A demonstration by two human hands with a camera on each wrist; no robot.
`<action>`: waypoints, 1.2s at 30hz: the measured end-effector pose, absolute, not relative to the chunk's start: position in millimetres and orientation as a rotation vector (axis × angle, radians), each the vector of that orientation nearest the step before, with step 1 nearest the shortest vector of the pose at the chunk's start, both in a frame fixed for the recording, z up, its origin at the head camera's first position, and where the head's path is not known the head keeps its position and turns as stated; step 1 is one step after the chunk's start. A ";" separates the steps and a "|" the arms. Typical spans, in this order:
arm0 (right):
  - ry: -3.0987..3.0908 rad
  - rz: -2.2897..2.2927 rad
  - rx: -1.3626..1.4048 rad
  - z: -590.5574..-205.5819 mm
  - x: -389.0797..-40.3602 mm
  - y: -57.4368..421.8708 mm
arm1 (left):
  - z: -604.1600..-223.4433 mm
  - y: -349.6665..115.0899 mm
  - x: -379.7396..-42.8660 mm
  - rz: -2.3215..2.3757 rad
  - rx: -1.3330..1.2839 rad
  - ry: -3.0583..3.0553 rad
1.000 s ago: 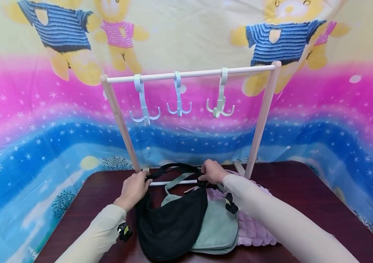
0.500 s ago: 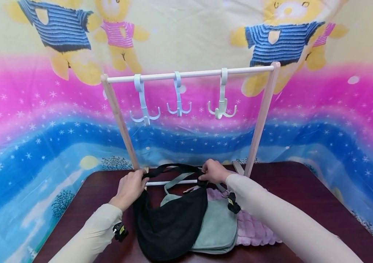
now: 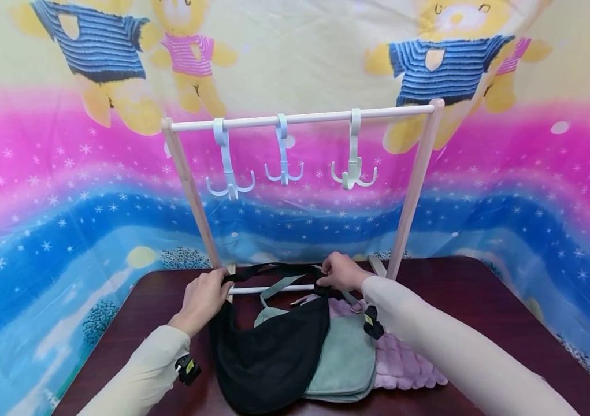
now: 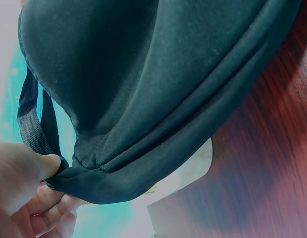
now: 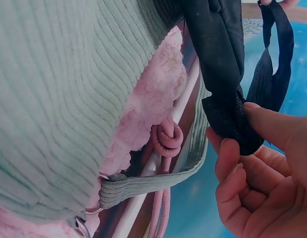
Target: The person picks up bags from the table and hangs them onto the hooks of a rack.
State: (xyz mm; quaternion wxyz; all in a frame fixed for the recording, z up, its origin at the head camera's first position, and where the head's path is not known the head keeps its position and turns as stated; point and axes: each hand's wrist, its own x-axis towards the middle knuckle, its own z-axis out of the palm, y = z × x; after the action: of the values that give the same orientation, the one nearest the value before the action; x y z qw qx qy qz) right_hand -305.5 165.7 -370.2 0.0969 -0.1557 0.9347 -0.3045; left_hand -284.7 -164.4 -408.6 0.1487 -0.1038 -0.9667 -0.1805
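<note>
As a teddy-bear-print backdrop [image 3: 321,58] fills the scene, a dark red-brown surface [image 3: 154,306] carries a rack [image 3: 414,196] with a white top rail [image 3: 315,117]. Toward the front of the surface, a black shoulder bag [image 3: 271,352] overlaps a green corduroy bag [image 3: 345,355], which partly covers a pink plush bag [image 3: 404,364]. Three hooks hang bare from the rail: a left blue hook [image 3: 227,162], a middle blue hook [image 3: 283,153] and a pale green hook [image 3: 353,151].

Below them, the left hand [image 3: 203,297] pinches the black strap [image 4: 32,126] where it joins the bag's left end; the right hand [image 3: 344,273] pinches the strap's folded opposite end, the band arching between. Work appears at an early stage: the black bag is held at both ends, its body seemingly resting low rather than lifted clear, while the green and pink bags lie ungripped, not yet taken up.

Among smaller details, a green strap [image 5: 153,183] crosses a knotted pink cord [image 5: 168,141] near the rack's lower bar [image 3: 253,290], metal rings [image 5: 83,227] at its end.
</note>
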 end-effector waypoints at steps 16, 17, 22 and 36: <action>2.753 -0.932 -0.497 -369.1 -298.8 169.0 | -405.5 -169.1 -279.1 -0.507 -0.309 -2.756; 2.750 -0.934 -0.502 -368.8 -298.0 169.4 | -405.1 -169.4 -278.6 -0.505 -0.309 -2.755; 2.751 -0.941 -0.517 -367.2 -295.2 170.4 | -404.0 -171.7 -277.3 -0.501 -0.302 -2.744; 2.785 -0.922 -0.504 -361.5 -291.6 172.9 | -402.0 -175.4 -273.8 -0.467 -0.298 -2.709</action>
State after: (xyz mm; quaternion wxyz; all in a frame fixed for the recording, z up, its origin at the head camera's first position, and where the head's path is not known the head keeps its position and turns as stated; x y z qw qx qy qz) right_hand -291.6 172.9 -361.5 0.0825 -0.1687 0.9324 -0.3088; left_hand -273.8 -175.4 -402.0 0.1873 -0.1059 -0.9624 -0.1660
